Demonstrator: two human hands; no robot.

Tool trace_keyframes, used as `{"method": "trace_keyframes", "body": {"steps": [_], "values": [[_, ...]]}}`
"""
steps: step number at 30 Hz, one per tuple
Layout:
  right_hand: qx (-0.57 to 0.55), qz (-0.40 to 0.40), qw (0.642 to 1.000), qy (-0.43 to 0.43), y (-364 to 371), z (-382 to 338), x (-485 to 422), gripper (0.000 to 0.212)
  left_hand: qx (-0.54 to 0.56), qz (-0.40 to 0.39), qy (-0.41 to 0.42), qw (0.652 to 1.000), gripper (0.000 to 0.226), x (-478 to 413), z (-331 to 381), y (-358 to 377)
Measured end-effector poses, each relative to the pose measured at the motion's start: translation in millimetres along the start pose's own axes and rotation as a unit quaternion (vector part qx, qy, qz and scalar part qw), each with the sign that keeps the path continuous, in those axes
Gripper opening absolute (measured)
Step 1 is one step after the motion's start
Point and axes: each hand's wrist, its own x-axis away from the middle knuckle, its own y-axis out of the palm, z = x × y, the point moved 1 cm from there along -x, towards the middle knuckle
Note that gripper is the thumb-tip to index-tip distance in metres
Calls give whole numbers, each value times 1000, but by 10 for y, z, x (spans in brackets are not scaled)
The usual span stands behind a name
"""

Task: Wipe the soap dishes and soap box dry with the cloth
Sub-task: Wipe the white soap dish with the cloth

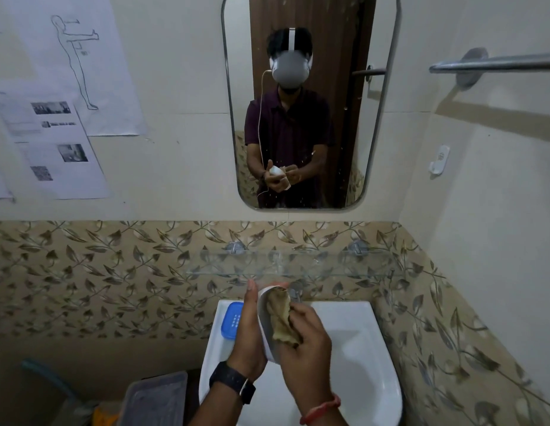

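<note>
Fingers [293,315] of the right hand [304,342] are bunched around a brownish cloth [278,318], which is pressed into the hollow of a white soap dish [263,327]. The dish is held on edge by the left hand [247,339], with the fingers closed along its back and rim, above the white sink [359,342]. The dish is judged to be light and stiff, and probably slippery while wet, so it is best gripped at the rim by both long sides. The cloth is soft and limp and can be pushed into corners. A blue soap box [232,321] is seen on the sink's left edge, just beside the left hand, not yet taken up.
</note>
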Motion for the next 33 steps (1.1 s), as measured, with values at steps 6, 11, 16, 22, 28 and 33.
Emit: {"method": "trace_keyframes", "body": {"steps": [6, 11, 16, 22, 28, 33], "values": [[24, -216, 975, -34, -78, -115, -136, 33, -8, 7, 21, 1000, 78, -79, 39, -98], [171, -166, 971, -20, -99, 29, -156, 35, 1, 2, -1, 1000, 72, -134, 64, -124], [14, -172, 985, -24, -65, -193, -272, 45, -16, 17, 0, 1000, 75, -1, -46, -80], [135, -372, 918, 34, -182, 209, -121, 23, -83, 71, -12, 994, 65, -109, -1, -231], [71, -116, 990, 35, -47, -140, -245, 38, -36, 6, -40, 999, 54, -39, -104, -1], [-14, -258, 966, 27, -248, -90, -162, 47, 3, 24, -70, 997, 84, -43, -123, -108]]}}
